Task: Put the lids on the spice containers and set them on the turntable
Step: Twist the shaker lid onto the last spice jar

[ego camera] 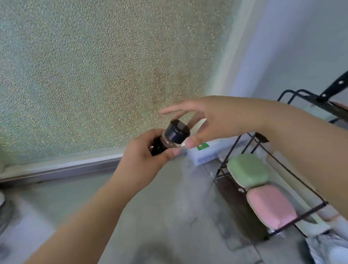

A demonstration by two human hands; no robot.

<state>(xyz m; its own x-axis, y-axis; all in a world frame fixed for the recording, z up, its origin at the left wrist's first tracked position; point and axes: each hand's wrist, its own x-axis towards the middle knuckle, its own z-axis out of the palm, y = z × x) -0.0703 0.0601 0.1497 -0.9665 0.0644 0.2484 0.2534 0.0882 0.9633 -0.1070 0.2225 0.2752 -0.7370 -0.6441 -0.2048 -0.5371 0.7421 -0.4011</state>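
My left hand (144, 159) grips a small spice container (165, 143), held tilted in the air in front of a frosted window. A black lid (178, 130) sits on the container's upper end. My right hand (212, 119) hovers just right of the lid with fingers spread and loosely bent; its thumb tip lies close under the lid, and I cannot tell whether it touches. No turntable is in view.
A black wire rack (271, 159) at the right holds a green sponge (248, 170) and a pink sponge (271, 206). A white box (206, 152) stands behind it by the window sill (60, 172). The grey counter (173, 212) lies below my hands.
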